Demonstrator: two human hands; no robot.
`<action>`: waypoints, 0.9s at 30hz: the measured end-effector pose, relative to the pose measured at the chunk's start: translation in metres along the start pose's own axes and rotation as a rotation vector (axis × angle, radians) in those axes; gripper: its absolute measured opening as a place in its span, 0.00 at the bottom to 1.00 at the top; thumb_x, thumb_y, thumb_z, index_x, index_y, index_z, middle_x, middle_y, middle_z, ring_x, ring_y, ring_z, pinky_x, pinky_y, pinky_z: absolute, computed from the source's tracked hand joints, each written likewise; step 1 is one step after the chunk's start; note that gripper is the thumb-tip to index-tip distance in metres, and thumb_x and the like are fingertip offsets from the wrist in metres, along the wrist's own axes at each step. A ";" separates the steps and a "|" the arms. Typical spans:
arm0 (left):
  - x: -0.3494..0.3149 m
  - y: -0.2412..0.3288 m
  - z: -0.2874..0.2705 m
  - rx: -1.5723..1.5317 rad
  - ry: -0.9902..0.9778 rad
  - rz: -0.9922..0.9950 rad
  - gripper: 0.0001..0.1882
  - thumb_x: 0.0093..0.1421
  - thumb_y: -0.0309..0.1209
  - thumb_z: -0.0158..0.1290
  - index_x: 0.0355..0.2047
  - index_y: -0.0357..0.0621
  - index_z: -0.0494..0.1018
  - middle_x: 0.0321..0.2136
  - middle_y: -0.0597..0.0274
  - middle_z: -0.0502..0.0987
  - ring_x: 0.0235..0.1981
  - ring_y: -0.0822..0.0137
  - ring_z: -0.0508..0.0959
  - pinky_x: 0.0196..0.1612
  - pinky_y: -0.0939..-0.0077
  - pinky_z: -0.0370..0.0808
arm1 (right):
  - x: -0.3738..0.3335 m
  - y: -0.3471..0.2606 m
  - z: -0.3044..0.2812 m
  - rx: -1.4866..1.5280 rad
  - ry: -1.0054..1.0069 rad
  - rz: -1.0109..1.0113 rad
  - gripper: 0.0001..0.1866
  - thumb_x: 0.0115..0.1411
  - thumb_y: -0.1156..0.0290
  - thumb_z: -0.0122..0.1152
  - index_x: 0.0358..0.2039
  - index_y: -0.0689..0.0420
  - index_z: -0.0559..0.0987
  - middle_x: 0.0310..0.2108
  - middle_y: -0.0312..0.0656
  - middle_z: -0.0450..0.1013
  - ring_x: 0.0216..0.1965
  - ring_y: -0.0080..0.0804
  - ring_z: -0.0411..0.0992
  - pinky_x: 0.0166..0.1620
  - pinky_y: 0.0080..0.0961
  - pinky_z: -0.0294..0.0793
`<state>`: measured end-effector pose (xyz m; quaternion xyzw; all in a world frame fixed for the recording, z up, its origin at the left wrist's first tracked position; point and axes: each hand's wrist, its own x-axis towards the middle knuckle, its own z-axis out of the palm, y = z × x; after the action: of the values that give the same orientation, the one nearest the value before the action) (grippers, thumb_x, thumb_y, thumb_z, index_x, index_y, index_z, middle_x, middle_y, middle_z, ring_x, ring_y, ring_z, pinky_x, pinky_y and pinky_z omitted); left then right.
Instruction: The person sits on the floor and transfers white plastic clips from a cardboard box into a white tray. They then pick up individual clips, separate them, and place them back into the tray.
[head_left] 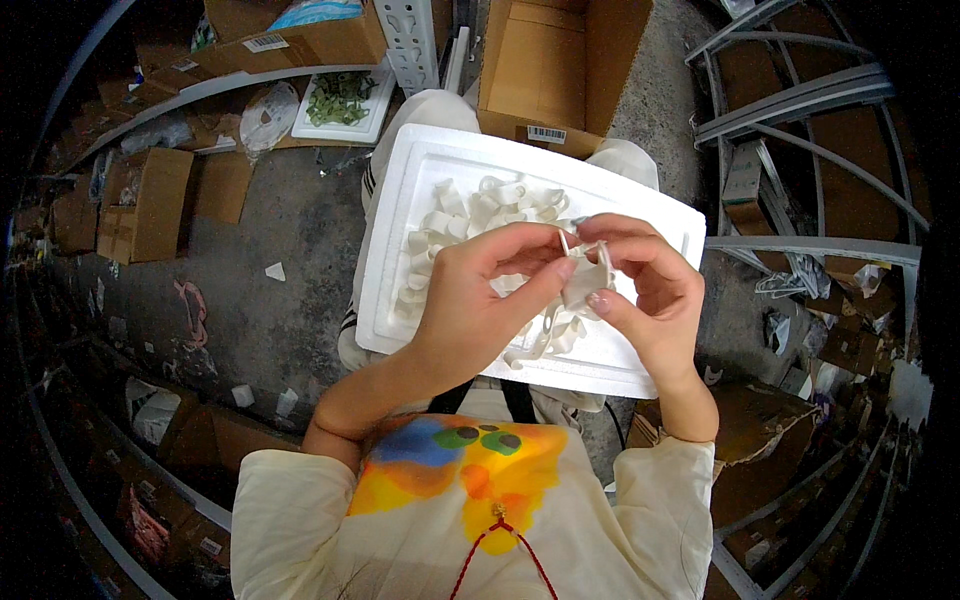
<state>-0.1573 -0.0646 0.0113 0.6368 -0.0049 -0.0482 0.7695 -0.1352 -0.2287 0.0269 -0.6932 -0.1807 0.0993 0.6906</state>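
A white foam tray (pixel 625 374) rests across my lap, holding a heap of small curved white plastic pieces (pixel 490 207). Over the tray's right half, both hands grip one white plastic clip-like piece (pixel 583 288) with upright side tabs. My left hand (pixel 490 290) pinches its left side between thumb and forefinger. On the other side, my right hand (pixel 655 290) has its thumb low on the piece and its fingers curled around the far side. The fingers partly cover the piece, so its exact shape is unclear. Below it, more loose white pieces (pixel 545 335) lie in the tray.
An open cardboard box (pixel 545 70) stands beyond my knees. Far left, a white tray (pixel 375 118) holds green pieces, beside a metal shelf post (pixel 408 45). Cartons (pixel 150 205) stand at left, and metal racks (pixel 800 105) at right. Scraps litter the concrete floor (pixel 270 235).
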 end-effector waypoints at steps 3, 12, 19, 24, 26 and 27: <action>0.000 -0.002 0.000 -0.010 0.001 -0.019 0.12 0.51 0.24 0.52 0.36 0.31 0.69 0.29 0.58 0.75 0.32 0.74 0.74 0.36 0.83 0.70 | -0.001 -0.001 0.002 -0.041 0.023 0.032 0.15 0.41 0.79 0.63 0.33 0.62 0.74 0.40 0.45 0.67 0.41 0.27 0.66 0.38 0.16 0.67; -0.001 0.004 -0.003 -0.195 -0.093 -0.144 0.14 0.51 0.21 0.50 0.40 0.32 0.67 0.33 0.60 0.72 0.34 0.76 0.72 0.38 0.85 0.69 | 0.003 0.001 0.004 0.102 0.050 0.043 0.13 0.44 0.81 0.61 0.33 0.64 0.74 0.39 0.44 0.67 0.38 0.24 0.67 0.34 0.13 0.69; 0.000 0.003 -0.005 -0.103 -0.108 -0.072 0.12 0.51 0.21 0.51 0.38 0.34 0.68 0.33 0.60 0.73 0.34 0.75 0.72 0.39 0.83 0.70 | 0.001 0.005 -0.003 0.253 0.029 0.197 0.12 0.44 0.82 0.59 0.33 0.64 0.73 0.39 0.44 0.68 0.38 0.24 0.68 0.36 0.17 0.70; 0.001 0.004 -0.008 -0.106 -0.047 -0.072 0.10 0.51 0.23 0.52 0.34 0.33 0.69 0.31 0.61 0.73 0.34 0.74 0.73 0.40 0.83 0.70 | 0.002 0.009 -0.007 0.509 0.017 0.236 0.12 0.50 0.73 0.55 0.36 0.62 0.70 0.38 0.47 0.69 0.33 0.23 0.68 0.35 0.15 0.68; 0.001 0.003 -0.008 -0.129 0.001 -0.072 0.10 0.51 0.23 0.52 0.34 0.33 0.68 0.30 0.61 0.73 0.34 0.74 0.73 0.40 0.82 0.70 | 0.001 0.012 -0.010 0.636 0.025 0.265 0.13 0.51 0.70 0.53 0.36 0.62 0.70 0.37 0.48 0.69 0.31 0.22 0.68 0.33 0.14 0.68; 0.001 0.003 -0.008 -0.142 0.003 -0.066 0.10 0.51 0.24 0.52 0.33 0.34 0.68 0.30 0.61 0.73 0.34 0.74 0.73 0.40 0.82 0.69 | 0.001 0.014 -0.011 0.691 0.026 0.276 0.13 0.52 0.69 0.53 0.37 0.62 0.70 0.37 0.49 0.69 0.29 0.22 0.68 0.33 0.14 0.68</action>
<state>-0.1557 -0.0566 0.0122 0.5806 0.0204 -0.0727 0.8107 -0.1284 -0.2379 0.0134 -0.4380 -0.0326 0.2380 0.8663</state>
